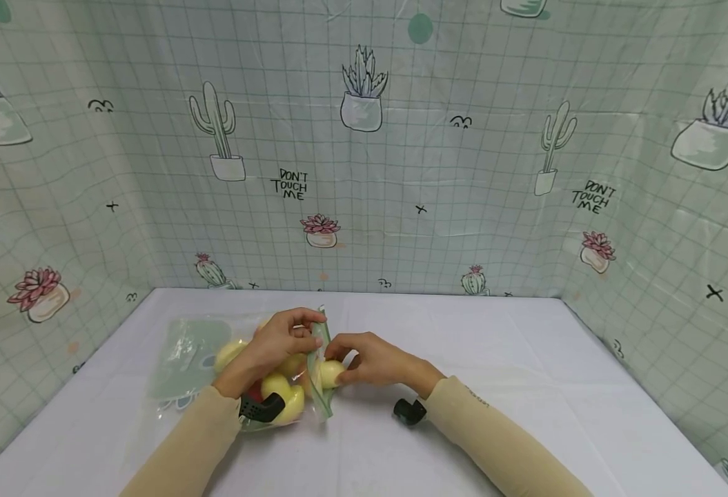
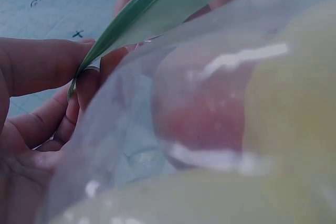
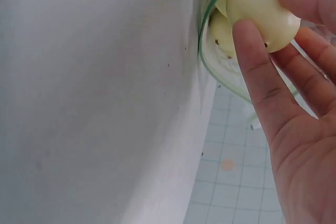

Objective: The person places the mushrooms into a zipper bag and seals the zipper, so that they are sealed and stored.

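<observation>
A clear zip bag (image 1: 325, 406) with a green-edged mouth lies on the left half of the table. Several pale yellow fruits (image 1: 279, 388) fill it, and a reddish one (image 2: 202, 108) shows through the plastic. My left hand (image 1: 279, 340) reaches over the bag and pinches its green zip edge (image 2: 137, 6) between thumb and fingers. At the bag's mouth, my right hand (image 1: 372, 359) holds a round, smooth, pale yellow fruit (image 3: 262, 11) with a small dark spot. That fruit sits just within the green rim, thumb and fingers around it.
A white cloth covers the table (image 1: 463, 345). To the left of the fruits, a pale green panel (image 1: 192, 352) shows through or on shiny plastic. Behind stands a curtain (image 1: 388, 172) printed with a grid and potted cacti. Black wrist cameras (image 1: 410, 412) sit on both wrists.
</observation>
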`<state>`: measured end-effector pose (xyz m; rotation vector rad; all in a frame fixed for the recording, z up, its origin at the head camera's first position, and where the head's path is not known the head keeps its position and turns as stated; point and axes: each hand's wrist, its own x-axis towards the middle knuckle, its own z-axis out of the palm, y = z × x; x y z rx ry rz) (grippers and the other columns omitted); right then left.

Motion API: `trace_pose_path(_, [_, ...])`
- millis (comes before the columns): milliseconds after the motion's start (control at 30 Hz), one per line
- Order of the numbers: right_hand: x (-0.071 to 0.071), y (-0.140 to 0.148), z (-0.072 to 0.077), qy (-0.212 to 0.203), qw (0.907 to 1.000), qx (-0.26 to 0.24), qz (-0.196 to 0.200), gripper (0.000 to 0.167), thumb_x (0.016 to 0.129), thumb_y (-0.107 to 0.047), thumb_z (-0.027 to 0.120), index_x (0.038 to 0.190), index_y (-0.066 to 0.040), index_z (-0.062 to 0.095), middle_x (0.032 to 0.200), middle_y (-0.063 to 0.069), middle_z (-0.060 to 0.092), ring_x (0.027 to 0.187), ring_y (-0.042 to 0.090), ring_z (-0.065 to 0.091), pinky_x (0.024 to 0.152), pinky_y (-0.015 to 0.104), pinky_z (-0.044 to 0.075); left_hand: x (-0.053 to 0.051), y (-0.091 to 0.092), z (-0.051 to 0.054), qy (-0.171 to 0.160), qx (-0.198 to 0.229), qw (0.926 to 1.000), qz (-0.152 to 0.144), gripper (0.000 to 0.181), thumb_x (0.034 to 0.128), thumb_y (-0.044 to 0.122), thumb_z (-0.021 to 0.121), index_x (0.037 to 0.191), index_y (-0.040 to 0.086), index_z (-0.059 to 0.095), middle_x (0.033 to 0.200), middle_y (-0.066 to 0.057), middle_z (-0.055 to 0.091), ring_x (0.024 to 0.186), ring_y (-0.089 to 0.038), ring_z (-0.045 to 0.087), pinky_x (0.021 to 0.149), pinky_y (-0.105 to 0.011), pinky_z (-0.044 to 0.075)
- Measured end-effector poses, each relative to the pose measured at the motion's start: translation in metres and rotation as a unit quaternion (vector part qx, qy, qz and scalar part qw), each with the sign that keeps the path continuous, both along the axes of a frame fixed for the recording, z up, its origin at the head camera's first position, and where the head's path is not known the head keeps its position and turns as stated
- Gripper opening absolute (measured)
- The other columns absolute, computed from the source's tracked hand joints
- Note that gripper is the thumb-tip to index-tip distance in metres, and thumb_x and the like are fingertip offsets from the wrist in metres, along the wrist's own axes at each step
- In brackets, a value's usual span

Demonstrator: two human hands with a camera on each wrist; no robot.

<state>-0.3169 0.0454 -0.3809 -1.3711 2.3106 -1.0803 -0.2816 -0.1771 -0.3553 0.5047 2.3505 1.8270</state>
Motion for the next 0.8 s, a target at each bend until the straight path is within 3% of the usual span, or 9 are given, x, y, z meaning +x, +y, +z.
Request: trace_pose_path(800, [0.005,-0.010,-0.003,-0.055,0.9980,-0.028,-0.013,0.025,0.083,-0.007,0.074,0.104,-0.014,0.063,0.102,-0.005,0.065,0.097,0.008,0.060,0.081,0.026,0.052,0.002,0.004,0.003,0.020,-0.042,0.9981,0.040,0.037,0.0847,0.006,0.070,0.120,0.003,0.061,0.090,-0.002,0.058,0.080,-0.011,0.057,0.070,-0.026,0.043])
